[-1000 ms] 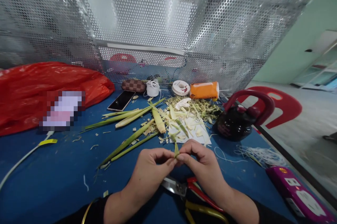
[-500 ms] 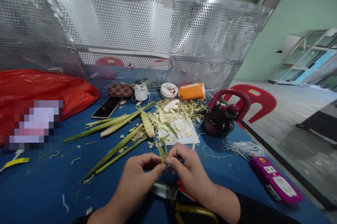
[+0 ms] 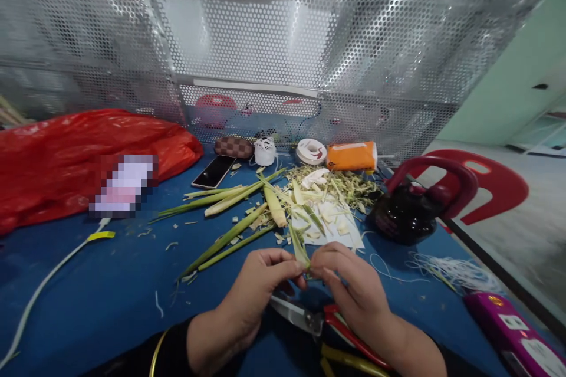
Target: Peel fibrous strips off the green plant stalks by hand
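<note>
My left hand (image 3: 265,282) pinches the base of a small folded piece of green leaf (image 3: 298,245), whose pointed tips stick up. From the other side, my right hand (image 3: 349,276) closes its fingers on the same base; the exact grip is partly hidden. Under my hands lie shears (image 3: 300,313) with metal blades and red handles, partly covered by my right wrist. Beyond my fingers, leaf scraps rest on a white paper sheet (image 3: 354,234). Long green stalks (image 3: 230,241) lie to the left, and a pale peeled stalk (image 3: 275,205) sits just behind.
A black kettle (image 3: 404,212) with a dark red handle stands at right, near tangled white string (image 3: 460,274) and a purple case (image 3: 515,330). At the back are an orange packet (image 3: 351,156), a ribbon spool (image 3: 311,151) and a phone (image 3: 214,172). A red plastic bag (image 3: 79,129) fills the left.
The view has turned left, so everything sits further right in it. My right hand's fingers have shifted over the leaf's base, and the leaf piece now tilts left.
</note>
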`<state>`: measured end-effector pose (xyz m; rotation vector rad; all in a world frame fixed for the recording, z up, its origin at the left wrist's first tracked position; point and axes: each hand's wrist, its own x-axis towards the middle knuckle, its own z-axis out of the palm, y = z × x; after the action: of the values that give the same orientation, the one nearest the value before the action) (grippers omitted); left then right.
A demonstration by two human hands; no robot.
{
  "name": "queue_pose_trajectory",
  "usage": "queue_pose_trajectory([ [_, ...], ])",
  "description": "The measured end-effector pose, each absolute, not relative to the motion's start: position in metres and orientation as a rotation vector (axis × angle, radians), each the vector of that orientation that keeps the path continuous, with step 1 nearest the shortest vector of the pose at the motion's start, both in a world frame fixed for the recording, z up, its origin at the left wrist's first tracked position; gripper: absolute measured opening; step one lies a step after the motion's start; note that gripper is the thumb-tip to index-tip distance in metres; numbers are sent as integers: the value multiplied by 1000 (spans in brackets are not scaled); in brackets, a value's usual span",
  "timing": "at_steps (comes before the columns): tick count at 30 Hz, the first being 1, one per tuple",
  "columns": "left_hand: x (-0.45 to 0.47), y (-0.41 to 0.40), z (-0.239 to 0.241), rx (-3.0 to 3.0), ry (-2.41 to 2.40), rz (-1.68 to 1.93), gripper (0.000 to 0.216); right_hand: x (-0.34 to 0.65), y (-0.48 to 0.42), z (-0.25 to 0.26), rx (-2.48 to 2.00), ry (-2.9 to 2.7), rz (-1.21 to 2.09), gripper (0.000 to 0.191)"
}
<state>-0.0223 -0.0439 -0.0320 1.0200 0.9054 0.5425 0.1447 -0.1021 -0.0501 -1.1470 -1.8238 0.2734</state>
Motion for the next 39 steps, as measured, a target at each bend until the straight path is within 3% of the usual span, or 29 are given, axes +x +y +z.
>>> queue_pose_trajectory([
  [7,-22,-42,-33,990,872,500,20,146,-100,-52,-1129,-1864,191,22],
  [32,-24,-46,-32,1680,949,724,16,133,-103,-51,-1361,-1564,628,14],
  [39,-22,-44,-32,1578,984,685,15,134,-102,-53,-1350,-1554,635,13],
])
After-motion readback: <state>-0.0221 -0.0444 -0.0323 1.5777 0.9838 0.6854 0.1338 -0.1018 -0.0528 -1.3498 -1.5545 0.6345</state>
